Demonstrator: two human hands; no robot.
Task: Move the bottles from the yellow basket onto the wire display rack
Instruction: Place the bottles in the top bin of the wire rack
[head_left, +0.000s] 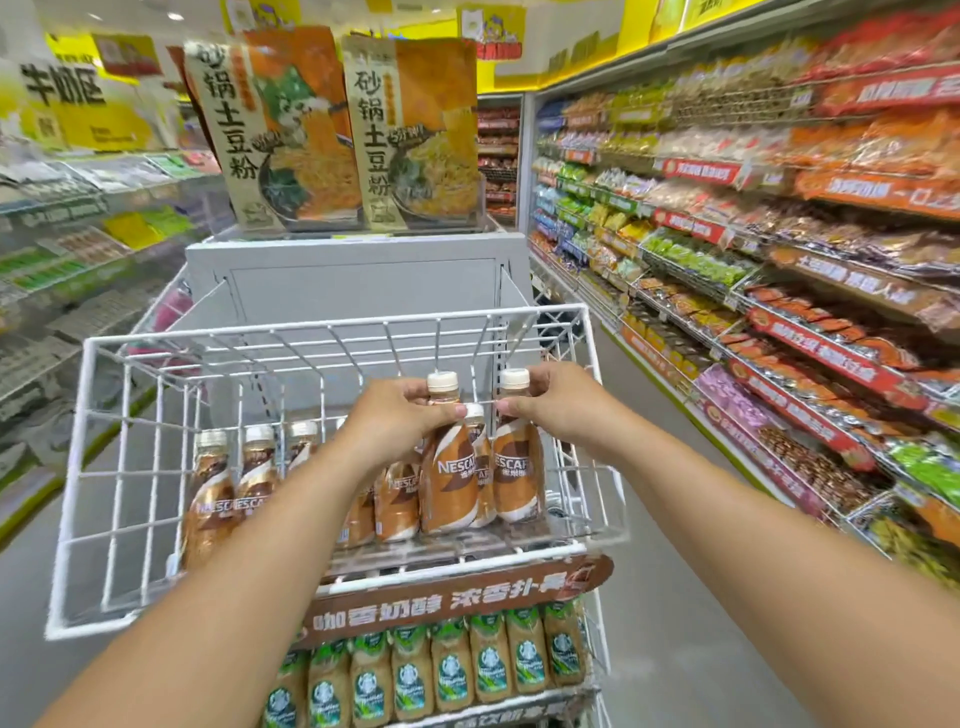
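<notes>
Two large orange noodle packets stand upright side by side on top of a grey display stand, each printed with big dark characters and a picture of a bowl of noodles. A brown sign strip with pale characters runs across the front edge below, and under it a row of green-labelled drink bottles stands shoulder to shoulder. To the right, long store shelves are packed with bagged snacks, with red price strips along their edges. To the left, blurred shelves hold flat packs, and yellow signs hang above. A grey floor runs down the aisle.
</notes>
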